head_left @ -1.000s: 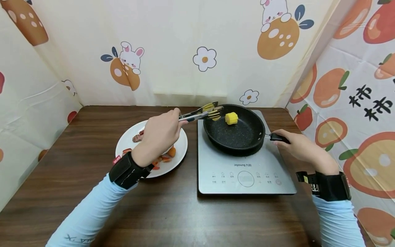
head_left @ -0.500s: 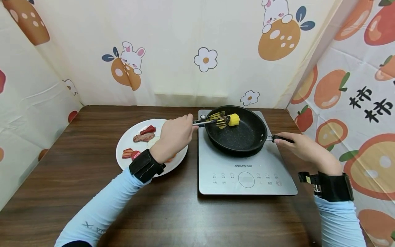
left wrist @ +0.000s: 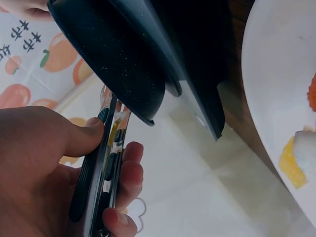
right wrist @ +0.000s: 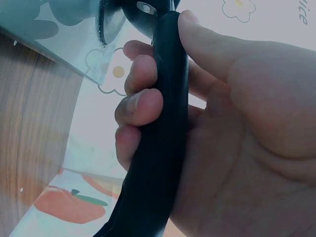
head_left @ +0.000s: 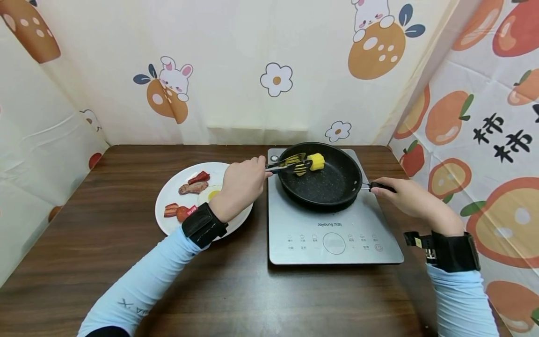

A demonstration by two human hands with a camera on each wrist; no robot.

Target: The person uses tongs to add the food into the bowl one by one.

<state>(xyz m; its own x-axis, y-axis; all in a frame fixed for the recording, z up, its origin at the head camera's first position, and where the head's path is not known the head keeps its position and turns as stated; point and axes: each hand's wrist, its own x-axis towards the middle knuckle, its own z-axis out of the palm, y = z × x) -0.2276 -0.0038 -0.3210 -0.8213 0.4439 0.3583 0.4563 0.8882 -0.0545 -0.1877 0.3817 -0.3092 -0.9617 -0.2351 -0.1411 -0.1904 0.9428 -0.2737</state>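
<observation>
Frying pan [head_left: 332, 187], handle [right wrist: 163, 128] clamped in right hand [head_left: 406, 199], presumably for steadiness; tongs [left wrist: 90, 182], gripped by left hand [head_left: 242, 185], tips [head_left: 304, 165] at far-side corn piece [head_left: 316, 161].

Left of the head view's centre, the left hand [head_left: 241, 187] hides part of the plate [head_left: 168, 187]; the left wrist view's right edge crops it. Most labels [head_left: 302, 241] on the cooktop [head_left: 290, 201] are too small to read.
</observation>
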